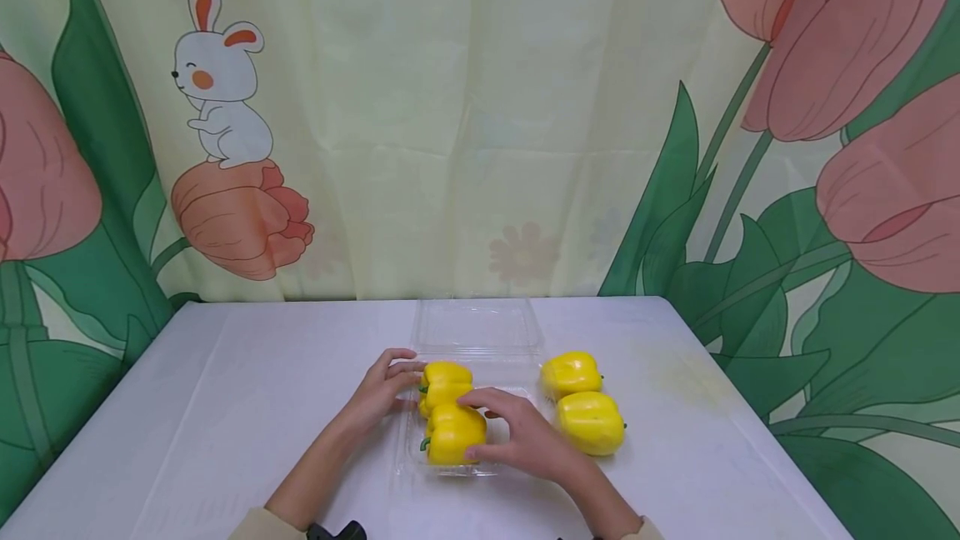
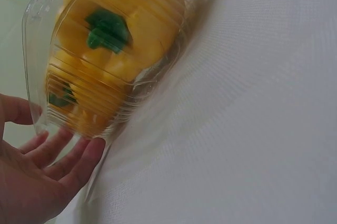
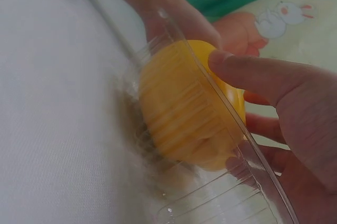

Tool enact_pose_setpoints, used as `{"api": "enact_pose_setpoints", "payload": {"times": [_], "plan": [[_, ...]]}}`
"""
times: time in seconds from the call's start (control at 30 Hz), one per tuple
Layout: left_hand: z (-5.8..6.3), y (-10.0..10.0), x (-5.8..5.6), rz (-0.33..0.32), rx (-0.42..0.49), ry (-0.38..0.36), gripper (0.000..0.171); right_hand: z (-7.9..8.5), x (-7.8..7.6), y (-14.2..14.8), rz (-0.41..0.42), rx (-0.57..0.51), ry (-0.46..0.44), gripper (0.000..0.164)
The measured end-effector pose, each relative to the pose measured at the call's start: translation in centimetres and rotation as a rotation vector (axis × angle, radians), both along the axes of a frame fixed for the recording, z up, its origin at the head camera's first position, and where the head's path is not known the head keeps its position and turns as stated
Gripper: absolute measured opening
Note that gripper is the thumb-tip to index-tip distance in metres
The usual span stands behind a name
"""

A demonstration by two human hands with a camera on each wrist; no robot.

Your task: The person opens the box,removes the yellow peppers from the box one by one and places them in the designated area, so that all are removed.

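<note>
A clear plastic clamshell box (image 1: pixel 510 465) lies with its lid (image 1: pixel 477 327) folded back. Two yellow bell peppers sit in its left side, the far pepper (image 1: pixel 447 375) behind the near pepper (image 1: pixel 453 437), green stems to the left. My right hand (image 1: pixel 525 436) holds the near pepper between thumb and fingers; the right wrist view shows this pepper (image 3: pixel 184 98) through the plastic wall. My left hand (image 1: pixel 386 390) is at the box's left side beside the far pepper. Seen from the left wrist, its fingertips (image 2: pixel 95 148) touch the ribbed wall.
Two more yellow bell peppers, a farther one (image 1: pixel 572 374) and a nearer one (image 1: pixel 591 423), lie on the white-covered table (image 1: pixel 247 407) right of the box. Behind the table hangs a curtain (image 1: pixel 465 123) printed with tulips and a rabbit.
</note>
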State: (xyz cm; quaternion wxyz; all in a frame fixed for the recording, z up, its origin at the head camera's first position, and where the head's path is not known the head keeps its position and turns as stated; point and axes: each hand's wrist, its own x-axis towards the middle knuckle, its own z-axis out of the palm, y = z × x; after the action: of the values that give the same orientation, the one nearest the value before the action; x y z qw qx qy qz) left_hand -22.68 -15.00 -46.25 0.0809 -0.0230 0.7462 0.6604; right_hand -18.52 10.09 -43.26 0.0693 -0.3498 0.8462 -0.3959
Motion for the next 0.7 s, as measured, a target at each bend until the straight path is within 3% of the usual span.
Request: {"api": "enact_pose_setpoints", "payload": {"times": [0.7], "plan": [[0.06,0.04,0.05,0.0,0.025,0.023,0.038,-0.14,-0.14,-0.38,-0.003,0.04,-0.026,0.058]]}}
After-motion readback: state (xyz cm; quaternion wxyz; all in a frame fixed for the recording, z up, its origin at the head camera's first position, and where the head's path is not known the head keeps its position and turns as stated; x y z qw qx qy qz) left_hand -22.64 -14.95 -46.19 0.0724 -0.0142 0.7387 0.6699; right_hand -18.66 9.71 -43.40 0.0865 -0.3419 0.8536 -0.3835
